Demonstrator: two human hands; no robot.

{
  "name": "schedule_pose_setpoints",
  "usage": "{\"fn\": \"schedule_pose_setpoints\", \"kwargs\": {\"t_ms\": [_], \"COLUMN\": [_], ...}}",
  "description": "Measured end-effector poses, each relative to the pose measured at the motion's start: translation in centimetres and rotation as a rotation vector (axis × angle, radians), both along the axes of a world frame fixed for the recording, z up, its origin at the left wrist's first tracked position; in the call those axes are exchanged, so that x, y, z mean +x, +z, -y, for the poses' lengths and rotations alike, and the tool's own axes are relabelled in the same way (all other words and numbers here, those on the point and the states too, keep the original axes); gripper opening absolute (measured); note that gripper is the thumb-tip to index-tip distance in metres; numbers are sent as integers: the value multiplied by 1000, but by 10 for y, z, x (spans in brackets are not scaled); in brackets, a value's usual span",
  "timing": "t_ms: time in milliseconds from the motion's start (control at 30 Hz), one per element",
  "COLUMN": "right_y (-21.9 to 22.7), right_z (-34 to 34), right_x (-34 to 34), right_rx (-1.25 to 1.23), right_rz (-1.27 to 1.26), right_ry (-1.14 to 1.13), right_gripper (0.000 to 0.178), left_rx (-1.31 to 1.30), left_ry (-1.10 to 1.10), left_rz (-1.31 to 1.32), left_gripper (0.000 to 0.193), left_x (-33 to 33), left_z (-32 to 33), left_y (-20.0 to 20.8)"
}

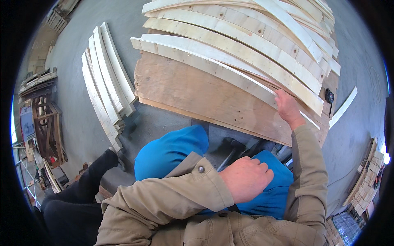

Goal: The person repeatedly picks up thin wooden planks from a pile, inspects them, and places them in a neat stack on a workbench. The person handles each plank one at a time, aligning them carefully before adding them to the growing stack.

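Note:
My right hand (288,107) reaches forward over the sheet of plywood (184,84), its fingers closed on the near edge of a long, pale wooden strip (213,67). The strip runs across the board to its far left corner and looks curved here. Behind it lie several more pale strips (246,39), some crossing over others. My left hand (248,179) is curled into a fist above my blue-clad leg; its palm side is hidden. Just beyond its wrist shows a dark tool like a hammer (231,149), with its handle running out of sight behind the hand.
A row of pale strips (104,78) lies left of the board. One more strip (344,107) is on the floor at right, near a small black object (329,96) on the board. A black-clad leg (92,176) reaches in at left. Stacked wood (365,186) stands far right.

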State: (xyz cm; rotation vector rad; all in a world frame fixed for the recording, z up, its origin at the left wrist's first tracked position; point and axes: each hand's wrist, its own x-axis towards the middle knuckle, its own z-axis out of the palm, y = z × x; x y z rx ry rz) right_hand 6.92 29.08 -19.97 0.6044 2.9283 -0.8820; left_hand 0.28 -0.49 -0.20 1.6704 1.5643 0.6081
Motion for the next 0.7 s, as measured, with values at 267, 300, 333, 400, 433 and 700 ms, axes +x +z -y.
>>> {"fn": "schedule_pose_setpoints", "kwargs": {"t_ms": [267,300,333,400,433,700], "right_y": [43,50,56,69,74,117], "right_z": [-3,-3,-3,-2,-1,-2], "right_x": [5,7,11,19,22,57], "right_rx": [-259,-270,-282,-251,-208,-140], "right_rz": [116,125,135,137,126,211], "right_ry": [-138,-140,-144,-145,-140,-202], "right_gripper": [27,29,30,32,32,30], "left_rx": [-25,-17,-21,-30,-36,-97], "left_ry": [-30,-30,-39,-54,-58,-63], "left_rz": [-79,-81,-81,-82,-86,-95], "left_gripper": [33,34,34,35,35,36], "left_x": [3,2,2,1,0,-3], "left_z": [-2,-3,-4,-6,-6,-14], "left_y": [1,1,1,2,3,8]}}
